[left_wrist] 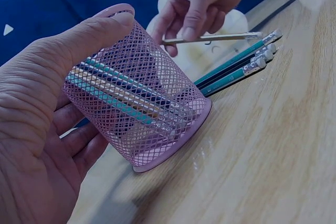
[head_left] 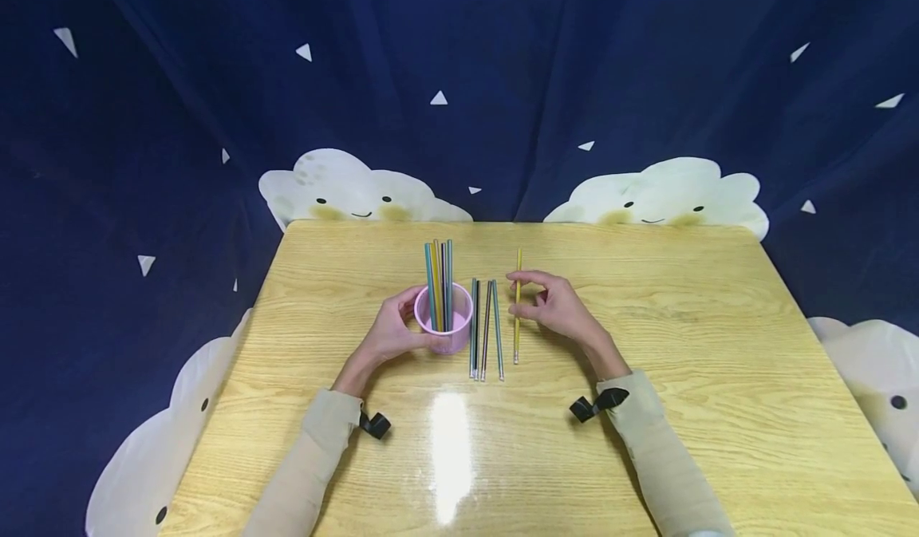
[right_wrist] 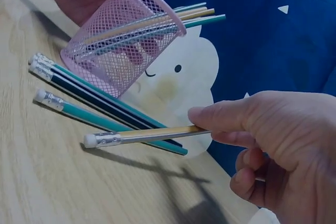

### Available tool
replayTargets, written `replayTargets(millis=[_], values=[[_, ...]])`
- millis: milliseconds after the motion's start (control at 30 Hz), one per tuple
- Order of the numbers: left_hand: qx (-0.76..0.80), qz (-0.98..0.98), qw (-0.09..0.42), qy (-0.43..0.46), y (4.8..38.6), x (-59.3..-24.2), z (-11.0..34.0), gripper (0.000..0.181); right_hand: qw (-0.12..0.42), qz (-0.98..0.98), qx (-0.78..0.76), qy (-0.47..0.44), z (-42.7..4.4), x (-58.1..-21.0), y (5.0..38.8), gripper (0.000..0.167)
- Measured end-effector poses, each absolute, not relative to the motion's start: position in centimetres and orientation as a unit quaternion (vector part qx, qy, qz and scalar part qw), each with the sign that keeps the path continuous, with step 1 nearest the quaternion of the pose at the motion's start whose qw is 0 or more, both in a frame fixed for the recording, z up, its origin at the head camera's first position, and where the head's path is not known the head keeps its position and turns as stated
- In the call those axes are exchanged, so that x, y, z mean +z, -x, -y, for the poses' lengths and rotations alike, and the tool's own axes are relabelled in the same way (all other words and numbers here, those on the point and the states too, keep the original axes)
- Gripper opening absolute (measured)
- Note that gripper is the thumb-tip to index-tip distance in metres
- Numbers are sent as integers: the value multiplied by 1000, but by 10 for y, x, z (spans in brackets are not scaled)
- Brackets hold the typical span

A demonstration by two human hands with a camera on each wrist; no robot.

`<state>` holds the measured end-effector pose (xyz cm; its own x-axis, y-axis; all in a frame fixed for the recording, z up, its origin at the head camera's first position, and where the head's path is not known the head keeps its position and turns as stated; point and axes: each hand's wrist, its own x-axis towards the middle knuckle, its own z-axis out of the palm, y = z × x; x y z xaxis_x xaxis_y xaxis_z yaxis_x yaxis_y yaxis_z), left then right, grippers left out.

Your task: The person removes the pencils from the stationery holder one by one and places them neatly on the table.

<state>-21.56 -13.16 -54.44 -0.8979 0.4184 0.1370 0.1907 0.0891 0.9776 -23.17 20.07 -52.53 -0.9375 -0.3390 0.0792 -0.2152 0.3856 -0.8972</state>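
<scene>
A pink mesh cup point(head_left: 452, 344) point(left_wrist: 157, 77) point(right_wrist: 100, 35) stands with several pencils point(head_left: 439, 286) leaning in it, their eraser ends down. My left hand point(head_left: 393, 329) point(left_wrist: 47, 82) grips the cup from the left, thumb across its near side. To the right of the cup, my right hand point(head_left: 558, 307) point(right_wrist: 283, 150) pinches a yellow pencil point(head_left: 517, 333) point(right_wrist: 142, 136) between thumb and fingers, its eraser end toward me and just above the table. Between cup and right hand, several green and dark pencils point(head_left: 497, 329) point(right_wrist: 89, 114) lie side by side, erasers nearest me.
The wooden table point(head_left: 718, 361) extends around both hands. Behind it hangs a dark blue cloth point(head_left: 502, 82) with white triangles and smiling clouds point(head_left: 668, 190). Each sleeved wrist bears a black strap and small device point(head_left: 375, 424).
</scene>
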Motion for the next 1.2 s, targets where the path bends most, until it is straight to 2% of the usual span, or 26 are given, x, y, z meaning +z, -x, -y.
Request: replayTargets(millis=[667, 1033, 1200], values=[[637, -740, 91, -194, 210, -535, 128, 90, 81, -832, -511, 199, -193, -538, 231, 61], [648, -729, 85, -202, 215, -543, 131, 93, 58, -875, -421, 234, -191, -531, 227, 48], [644, -733, 83, -205, 215, -544, 132, 93, 68, -893, -381, 232, -189, -526, 225, 48]])
